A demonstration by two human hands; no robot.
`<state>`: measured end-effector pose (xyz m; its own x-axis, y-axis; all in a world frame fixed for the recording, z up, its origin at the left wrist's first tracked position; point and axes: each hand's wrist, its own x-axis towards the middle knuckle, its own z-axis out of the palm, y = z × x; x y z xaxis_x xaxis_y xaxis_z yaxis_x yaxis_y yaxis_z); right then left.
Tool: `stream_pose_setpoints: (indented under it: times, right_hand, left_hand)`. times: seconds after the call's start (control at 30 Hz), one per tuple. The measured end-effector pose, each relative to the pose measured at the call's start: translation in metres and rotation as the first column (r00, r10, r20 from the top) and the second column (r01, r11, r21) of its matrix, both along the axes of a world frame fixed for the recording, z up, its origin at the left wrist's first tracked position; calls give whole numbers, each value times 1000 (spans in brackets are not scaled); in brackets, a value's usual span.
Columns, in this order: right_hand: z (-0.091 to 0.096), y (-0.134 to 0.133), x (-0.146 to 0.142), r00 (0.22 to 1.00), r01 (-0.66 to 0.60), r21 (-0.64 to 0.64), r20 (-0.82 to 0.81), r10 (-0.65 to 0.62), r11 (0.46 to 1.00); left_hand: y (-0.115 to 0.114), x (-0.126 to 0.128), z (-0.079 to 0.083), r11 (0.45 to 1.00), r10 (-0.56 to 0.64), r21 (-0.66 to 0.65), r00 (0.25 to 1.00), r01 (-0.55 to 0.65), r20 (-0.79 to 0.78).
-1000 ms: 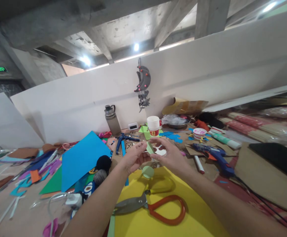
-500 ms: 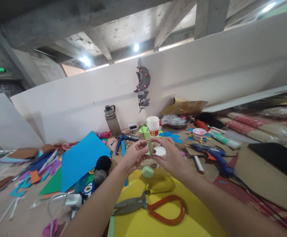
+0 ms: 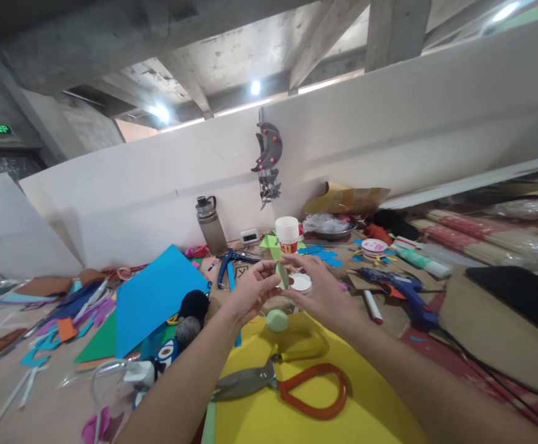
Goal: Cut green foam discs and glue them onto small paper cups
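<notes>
Sheet (image 3: 371, 394): yellow, flat under both forearms.
Left hand (image 3: 249, 295): thumb and forefinger pinched on green piece, marginally nearer.
Right hand (image 3: 323, 295): fingertips closed on its opposite edge.
Green piece (image 3: 282, 275): raised above sheet, between both hands, long axis near upright.

A craft workshop: foam sheets (image 3: 155, 296), scissors (image 3: 292, 385) and glue gun (image 3: 401, 290) litter the table (image 3: 495, 339).

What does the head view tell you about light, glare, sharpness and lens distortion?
Head view: the ceiling lamps blow out to white glare. The wide lens slants the white partition. The left hand pinching a pale green piece and the right hand holding a white disc look fairly sharp. The scissors cast a soft shadow.
</notes>
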<state>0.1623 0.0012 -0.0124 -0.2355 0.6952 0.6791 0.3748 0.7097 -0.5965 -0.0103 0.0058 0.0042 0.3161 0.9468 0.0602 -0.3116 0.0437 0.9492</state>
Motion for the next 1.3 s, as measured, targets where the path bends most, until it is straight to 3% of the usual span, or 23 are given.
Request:
stream_pose_setpoints:
  times: [0.13, 0.23, 0.3, 0.5, 0.7, 1.1, 1.3]
  right_hand:
    - [-1, 9, 4, 994, -28, -83, -104, 20, 996]
    - [-5, 22, 11, 977, 48, -212, -193, -90, 976]
    - [-11, 31, 16, 975, 134, -265, -139, -175, 955]
    - [-32, 44, 20, 945, 261, -162, 244, -218, 952]
    - [-51, 54, 16, 874, 267, -72, 437, -210, 961]
    - [-54, 61, 12, 872, 263, -138, 457, -174, 955]
    - [-49, 59, 11, 880, 289, -182, 438, -185, 940]
  left_hand:
    - [1, 2, 0, 1000, -7, -9, 1000, 6, -27]
    - [3, 2, -1, 997, 71, -35, 991, -75, -113]
    - [5, 0, -4, 990, 132, -27, 971, -140, -200]
    - [14, -10, -14, 977, 203, 26, 884, -212, -420]
    - [15, -13, -10, 973, 225, 49, 867, -227, -445]
    - [17, -12, -17, 985, 169, 33, 881, -172, -442]
    - [15, -12, -12, 991, 129, 44, 866, -124, -484]
